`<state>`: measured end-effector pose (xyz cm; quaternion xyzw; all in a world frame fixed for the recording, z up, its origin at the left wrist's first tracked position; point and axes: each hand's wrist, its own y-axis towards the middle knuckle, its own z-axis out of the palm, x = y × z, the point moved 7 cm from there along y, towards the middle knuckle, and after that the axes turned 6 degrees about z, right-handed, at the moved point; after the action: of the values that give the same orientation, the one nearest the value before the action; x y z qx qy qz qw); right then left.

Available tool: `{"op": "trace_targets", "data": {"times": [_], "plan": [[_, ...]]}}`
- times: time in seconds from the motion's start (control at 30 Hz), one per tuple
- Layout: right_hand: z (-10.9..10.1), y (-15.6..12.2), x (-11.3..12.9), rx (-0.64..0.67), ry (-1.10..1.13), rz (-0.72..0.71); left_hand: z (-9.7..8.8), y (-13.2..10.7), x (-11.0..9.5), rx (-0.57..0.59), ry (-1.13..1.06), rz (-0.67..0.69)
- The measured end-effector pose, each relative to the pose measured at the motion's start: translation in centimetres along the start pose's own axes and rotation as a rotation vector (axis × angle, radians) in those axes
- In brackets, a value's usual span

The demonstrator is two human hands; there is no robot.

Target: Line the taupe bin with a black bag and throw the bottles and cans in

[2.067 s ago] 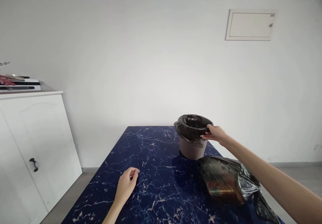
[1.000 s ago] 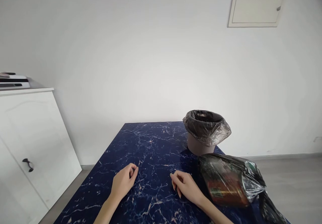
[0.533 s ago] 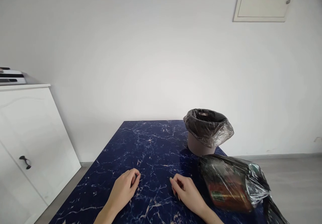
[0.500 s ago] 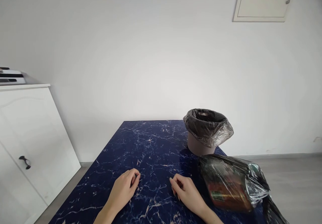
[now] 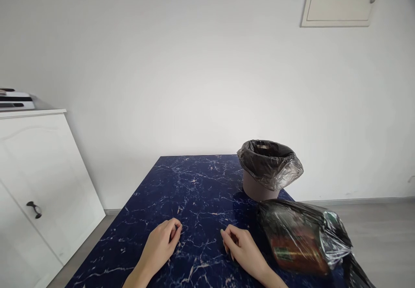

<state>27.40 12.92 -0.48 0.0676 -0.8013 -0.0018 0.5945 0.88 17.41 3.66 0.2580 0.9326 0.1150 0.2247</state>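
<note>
My left hand [image 5: 162,244] rests on the dark blue marbled table [image 5: 191,184], its fingers curled in and the thumb near the index finger. Opposite it, my right hand [image 5: 241,249] lies on the same surface, also loosely closed. Nothing shows in either hand. Just right of my right hand, but apart from it, is a knotted black plastic bag [image 5: 298,236]; through its thin film I see something reddish-brown with a green patch. Behind that bag stands a trash can [image 5: 259,188] of greyish-mauve colour, with a black liner [image 5: 279,167] folded over its rim.
A white wall [image 5: 194,72] rises behind the table's far edge. To the left stands a white cabinet [image 5: 48,158] with a dark handle [image 5: 34,210] and a white-and-black object [image 5: 16,100] on top. A panel door [image 5: 340,1] is set in the wall at upper right.
Both hands keep their curled pose on the table. The whole view shifts very slightly; the bag and trash can stay in place.
</note>
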Motion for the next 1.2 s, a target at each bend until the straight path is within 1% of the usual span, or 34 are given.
{"op": "trace_targets", "data": {"times": [0.23, 0.77, 1.2], "plan": [[-0.11, -0.05, 0.39, -0.004, 0.003, 0.006, -0.11, 0.04, -0.25, -0.007, -0.007, 0.002], [-0.24, 0.11, 0.19, -0.005, 0.023, 0.001, -0.17, 0.16, -0.35, -0.013, -0.020, 0.000], [-0.34, 0.44, 0.61, -0.017, 0.031, 0.030, -0.02, 0.51, 0.07, 0.011, -0.044, -0.030]]}}
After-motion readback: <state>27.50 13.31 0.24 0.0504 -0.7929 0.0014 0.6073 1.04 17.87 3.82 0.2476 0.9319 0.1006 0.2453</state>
